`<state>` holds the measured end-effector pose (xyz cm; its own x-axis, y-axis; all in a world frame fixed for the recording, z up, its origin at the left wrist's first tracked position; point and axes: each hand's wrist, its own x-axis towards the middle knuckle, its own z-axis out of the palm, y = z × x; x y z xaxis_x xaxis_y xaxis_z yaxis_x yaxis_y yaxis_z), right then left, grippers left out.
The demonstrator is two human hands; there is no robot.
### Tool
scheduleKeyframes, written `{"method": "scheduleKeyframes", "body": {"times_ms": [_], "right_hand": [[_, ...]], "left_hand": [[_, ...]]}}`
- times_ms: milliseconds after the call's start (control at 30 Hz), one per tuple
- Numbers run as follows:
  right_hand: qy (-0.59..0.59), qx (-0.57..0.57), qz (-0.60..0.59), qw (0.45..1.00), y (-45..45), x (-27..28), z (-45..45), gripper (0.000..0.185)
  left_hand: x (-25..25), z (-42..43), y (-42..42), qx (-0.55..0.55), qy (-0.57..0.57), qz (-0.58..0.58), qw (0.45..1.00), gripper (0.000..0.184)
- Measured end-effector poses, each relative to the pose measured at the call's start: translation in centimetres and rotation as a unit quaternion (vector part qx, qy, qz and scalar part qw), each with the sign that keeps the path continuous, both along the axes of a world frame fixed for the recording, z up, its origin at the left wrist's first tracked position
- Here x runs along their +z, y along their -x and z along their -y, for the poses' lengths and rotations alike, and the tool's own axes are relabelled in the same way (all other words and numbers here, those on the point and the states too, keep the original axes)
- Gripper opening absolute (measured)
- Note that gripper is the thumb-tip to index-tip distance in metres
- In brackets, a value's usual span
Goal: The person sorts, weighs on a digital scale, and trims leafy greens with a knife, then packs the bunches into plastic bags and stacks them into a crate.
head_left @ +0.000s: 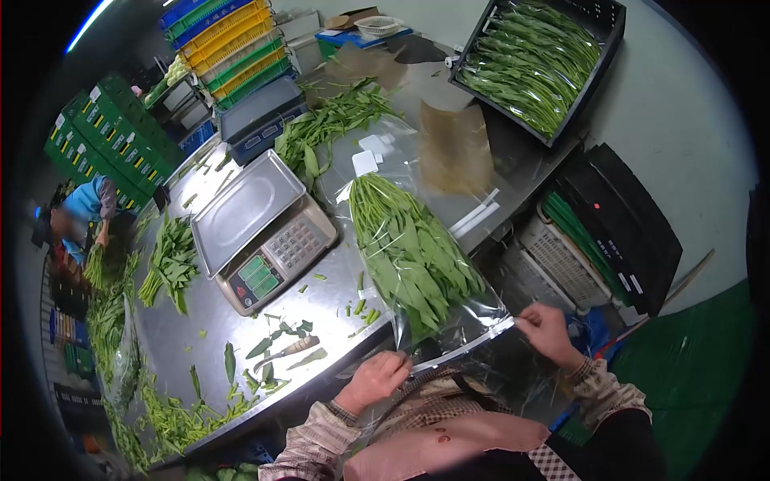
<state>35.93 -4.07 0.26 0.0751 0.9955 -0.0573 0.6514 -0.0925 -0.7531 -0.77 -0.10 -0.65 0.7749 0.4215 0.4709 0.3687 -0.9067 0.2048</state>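
Note:
A clear plastic bag [461, 333] holds a bunch of long-stemmed leafy greens [413, 248], its stems pointing away from me and its leaves toward me. My left hand [374, 382] pinches the left end of the bag's near edge, and my right hand [551, 335] pinches the right end. A pale strip [465, 346] runs along that edge between them. To the left of the bag stands a digital scale [269, 232] with a bare metal pan. A wooden-handled knife [293, 349] lies on the metal table [233, 321] among cut stems and leaves.
Loose greens [345, 116] lie behind the scale, with more piled along the table's left side. A black crate [533, 68] of bagged greens sits at the back right. Stacked colored crates [228, 48] rise behind. A co-worker [84, 212] holds greens at far left.

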Motion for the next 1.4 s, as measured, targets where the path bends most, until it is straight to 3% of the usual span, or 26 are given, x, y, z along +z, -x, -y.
{"method": "scheduleKeyframes", "body": {"times_ms": [67, 133, 300, 400, 500, 600, 633, 733, 800, 900, 1000, 1100, 1167, 1233, 1300, 1333, 1367, 1400], "right_hand": [[-0.098, 0.14, 0.009, 0.985, 6.0, 3.4, -1.5, 0.015], [-0.083, 0.26, -0.084, 0.958, 11.4, 3.5, -2.8, 0.019], [0.058, 0.406, -0.007, 0.912, 14.3, 2.2, -6.0, 0.021], [0.136, 0.429, -0.005, 0.893, 14.5, 0.1, -6.4, 0.02], [0.093, 0.46, 0.016, 0.883, 14.4, -0.5, -4.7, 0.018], [0.089, 0.488, 0.165, 0.852, 9.6, -3.0, -0.3, 0.018], [0.202, 0.484, 0.148, 0.839, 7.1, -5.1, 0.3, 0.019], [0.11, 0.338, 0.014, 0.935, 10.4, 0.8, -2.4, 0.017], [0.03, 0.339, -0.011, 0.94, 13.2, 2.6, -5.2, 0.019], [0.129, 0.43, -0.047, 0.892, 14.7, 1.4, -7.4, 0.02], [0.083, 0.449, -0.072, 0.887, 14.8, -0.1, -7.0, 0.018], [0.045, 0.496, 0.054, 0.865, 13.4, 0.1, -3.6, 0.017], [0.196, 0.538, 0.241, 0.784, 7.4, -2.9, 1.0, 0.015], [0.139, 0.591, 0.345, 0.715, -6.7, -10.7, 10.4, 0.013], [0.419, 0.56, 0.424, 0.575, -12.0, -10.3, 14.4, 0.02], [0.439, 0.511, 0.452, 0.585, -11.8, -9.2, 14.0, 0.024], [0.356, 0.437, 0.482, 0.671, -10.1, -8.1, 11.4, 0.028], [0.133, 0.266, 0.328, 0.897, -7.0, -4.2, 7.0, 0.047]], "left_hand": [[-0.1, 0.1, -0.4, -0.001, -0.004, 0.013, 1.0, 0.025], [-0.5, 0.2, -0.7, 0.003, 0.004, 0.039, 0.999, 0.025], [-0.9, 0.2, -1.0, 0.018, 0.033, 0.071, 0.997, 0.027], [-1.2, 0.3, -1.3, 0.027, 0.015, 0.057, 0.998, 0.024], [-2.5, 0.2, -0.2, 0.045, 0.051, 0.051, 0.996, 0.023], [-1.7, -0.2, 0.0, 0.068, 0.041, 0.069, 0.994, 0.024], [-1.9, -0.2, -0.2, 0.044, 0.05, 0.083, 0.994, 0.027], [-1.4, -0.3, -0.7, 0.007, 0.057, 0.074, 0.996, 0.027], [-1.1, -0.5, -0.9, 0.013, 0.045, 0.079, 0.996, 0.026], [-0.8, -1.0, -0.8, 0.017, 0.032, 0.073, 0.997, 0.024], [-1.6, -1.0, -0.8, 0.026, 0.04, 0.068, 0.997, 0.023], [-2.3, -0.7, -0.1, 0.047, 0.044, 0.058, 0.996, 0.022], [-2.7, -0.5, 1.0, 0.073, 0.06, 0.058, 0.994, 0.024], [-2.7, 0.0, 1.2, 0.022, 0.046, 0.062, 0.997, 0.027], [-2.8, 0.8, 1.9, -0.01, 0.037, 0.044, 0.998, 0.033], [-2.5, 0.7, 2.0, 0.045, 0.017, 0.062, 0.997, 0.035], [-2.0, 0.9, 2.2, 0.092, 0.004, 0.075, 0.993, 0.036], [-1.9, 0.9, 2.3, 0.136, -0.01, 0.086, 0.987, 0.037]]}}
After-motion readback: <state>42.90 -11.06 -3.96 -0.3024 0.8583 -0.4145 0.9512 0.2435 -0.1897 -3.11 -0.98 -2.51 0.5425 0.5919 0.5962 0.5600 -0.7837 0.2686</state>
